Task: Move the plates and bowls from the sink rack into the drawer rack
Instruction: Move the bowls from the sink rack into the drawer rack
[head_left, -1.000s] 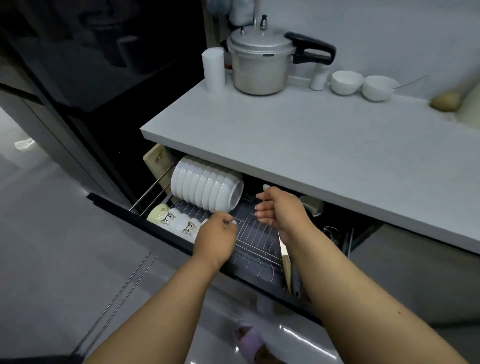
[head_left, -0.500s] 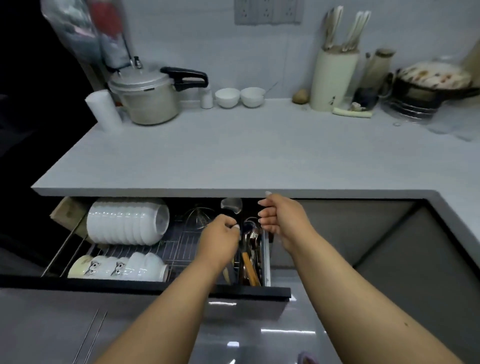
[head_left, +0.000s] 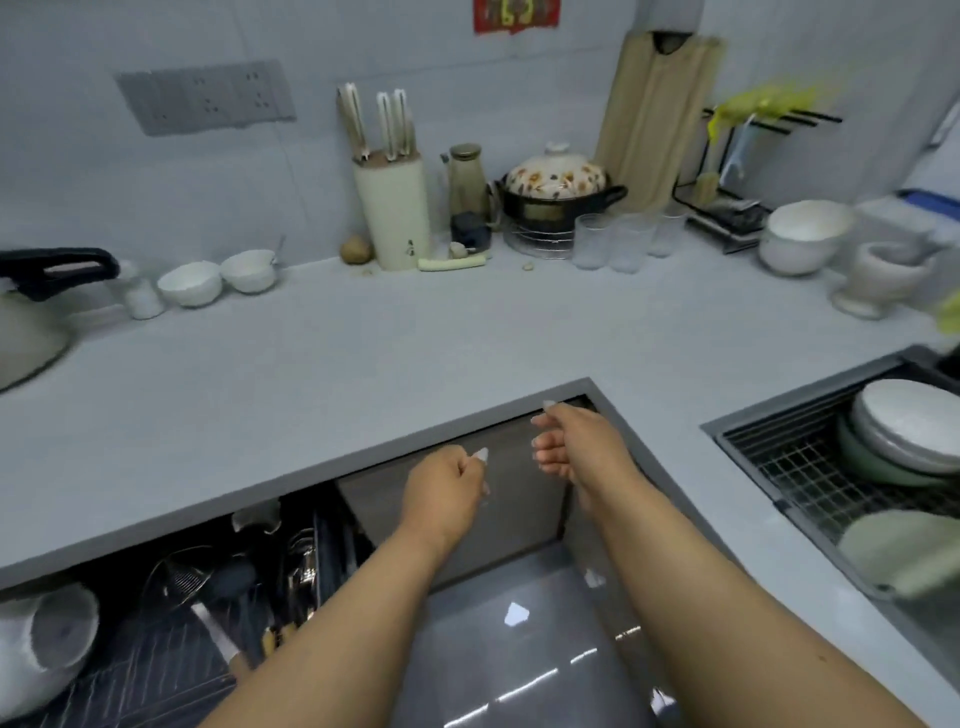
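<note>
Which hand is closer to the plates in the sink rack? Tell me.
Right. The right hand is empty, out over the cabinet corner, short of the plates. The left hand is farther left, toward the open drawer.

The bench (head_left: 322, 364) looks matt grey and smooth. The floor (head_left: 519, 649) is glossy and throws back light. The sink rack (head_left: 789, 462) is metal wire; its plates (head_left: 904, 421) look glazed white. A pale wooden board (head_left: 654, 114) leans against the wall.
</note>
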